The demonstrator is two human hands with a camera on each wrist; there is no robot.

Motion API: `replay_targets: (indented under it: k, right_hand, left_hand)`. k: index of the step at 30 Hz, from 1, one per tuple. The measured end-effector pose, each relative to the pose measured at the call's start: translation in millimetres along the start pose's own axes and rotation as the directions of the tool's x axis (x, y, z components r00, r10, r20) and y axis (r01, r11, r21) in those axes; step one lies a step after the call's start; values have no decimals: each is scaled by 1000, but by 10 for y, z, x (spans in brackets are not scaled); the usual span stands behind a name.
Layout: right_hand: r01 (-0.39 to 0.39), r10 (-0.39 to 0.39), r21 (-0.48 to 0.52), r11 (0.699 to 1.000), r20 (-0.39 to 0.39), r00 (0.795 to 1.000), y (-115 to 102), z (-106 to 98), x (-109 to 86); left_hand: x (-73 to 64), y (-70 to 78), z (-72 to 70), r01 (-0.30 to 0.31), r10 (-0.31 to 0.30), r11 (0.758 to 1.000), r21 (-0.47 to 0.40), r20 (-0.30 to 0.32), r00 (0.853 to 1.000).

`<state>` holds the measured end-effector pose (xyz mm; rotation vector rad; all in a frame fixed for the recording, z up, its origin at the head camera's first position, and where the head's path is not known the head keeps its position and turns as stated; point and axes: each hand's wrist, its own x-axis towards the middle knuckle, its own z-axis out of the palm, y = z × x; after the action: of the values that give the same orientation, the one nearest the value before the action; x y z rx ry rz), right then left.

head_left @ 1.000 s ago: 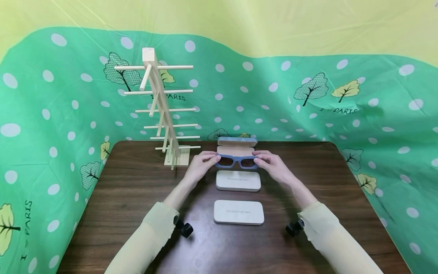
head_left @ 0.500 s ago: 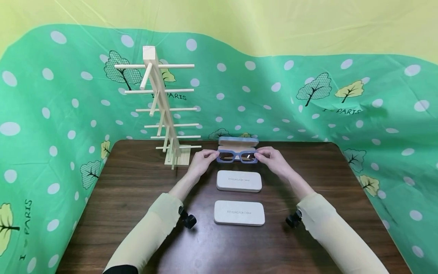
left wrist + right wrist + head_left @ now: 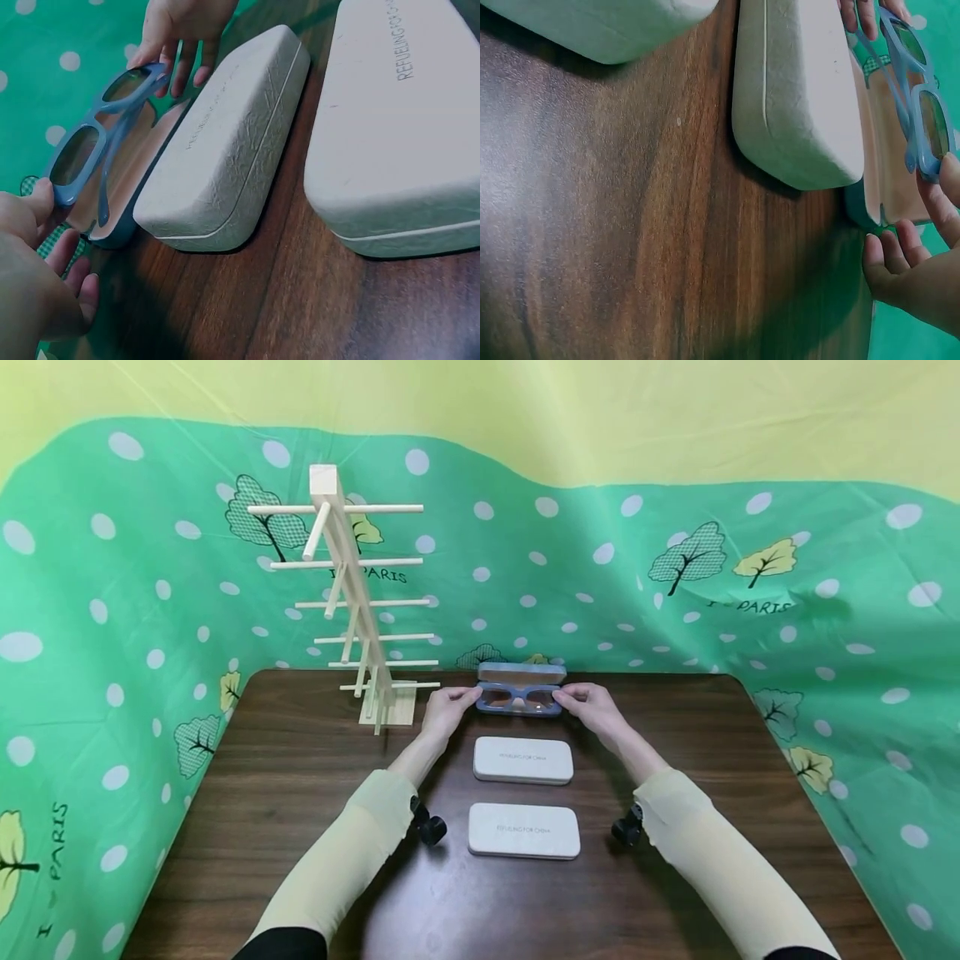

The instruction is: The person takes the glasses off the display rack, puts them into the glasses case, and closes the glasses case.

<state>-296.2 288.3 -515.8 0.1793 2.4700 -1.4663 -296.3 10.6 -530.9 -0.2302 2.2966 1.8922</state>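
Blue-framed sunglasses point(image 3: 519, 692) with dark lenses and folded temples are held by both hands at the back middle of the table. My left hand point(image 3: 446, 712) pinches their left end between thumb and fingers. At the right end, my right hand point(image 3: 595, 707) has the same pinch. Just under and behind the glasses lies an open blue eyeglass case point(image 3: 522, 672), its lid up. The left wrist view shows the case's pinkish lining point(image 3: 141, 142) below the sunglasses point(image 3: 91, 124). Whether the frame touches the lining, I cannot tell.
Two closed white eyeglass cases lie in front: a nearer case point(image 3: 523, 831) and a farther case point(image 3: 522, 761). A wooden rack point(image 3: 352, 577) with several pegs stands left on the dark wooden table point(image 3: 285, 827). A patterned green cloth point(image 3: 570, 552) hangs behind.
The sunglasses moved back, away from me, from in front of the open case to over it. Both hands moved with them, keeping their pinch. The white cases and rack stayed put.
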Motion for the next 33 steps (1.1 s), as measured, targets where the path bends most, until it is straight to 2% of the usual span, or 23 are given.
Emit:
replay_targets:
  k: [7,15,20,27,33]
  right_hand:
    - [-67,64,53,996,50,997,29,-7,103]
    - [-91,89,51,995,35,995,46,24,167]
    - [-88,87,16,996,45,995,69,8,213]
    - [-62,65,-103,993,25,998,107,-8,239]
    - [-45,47,-122,992,16,999,111,-13,292]
  left_hand:
    - [102,-49,34,14,-14,1000,25,-28,1000]
    - [137,-72,61,13,-6,991,131,-53,999]
    - [158,-67,83,1,11,980,199,-58,998]
    - [224,-84,110,-40,61,961,274,-68,996]
    - [256,-66,120,-33,69,940,338,-94,993]
